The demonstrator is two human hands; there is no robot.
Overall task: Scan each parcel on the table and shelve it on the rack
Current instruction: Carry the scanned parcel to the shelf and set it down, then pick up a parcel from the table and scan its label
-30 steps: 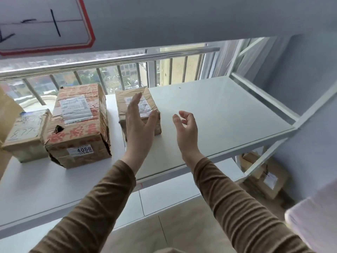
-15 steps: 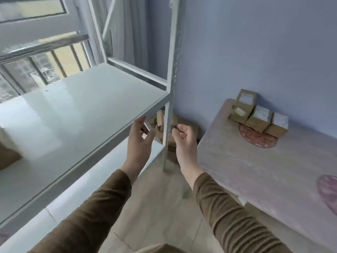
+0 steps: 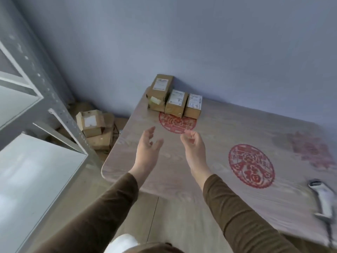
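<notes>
Both hands are raised over the near corner of the worktop [image 3: 228,143] and hold nothing: the left hand [image 3: 147,148] has its fingers [image 3: 150,131] loosely spread and pointing up the frame, while the right hand [image 3: 194,145] has its fingers [image 3: 189,134] softly curled inward around empty air. The parcels [image 3: 175,99] still to be handled sit in a tight cluster at the far corner of the worktop, just above centre frame, touching one another, straight ahead of both sets of fingertips and well apart from them. Their label faces tilt up toward the camera. The right hand looks slightly nearer the two parcels on the right of the cluster (a judgement, since the wide lens bends things). The scanner [image 3: 322,198] lies at the right edge of the frame, blurred and partly cut off. Label text is unreadable, and the leftmost parcels overlap, so their count is unclear.
</notes>
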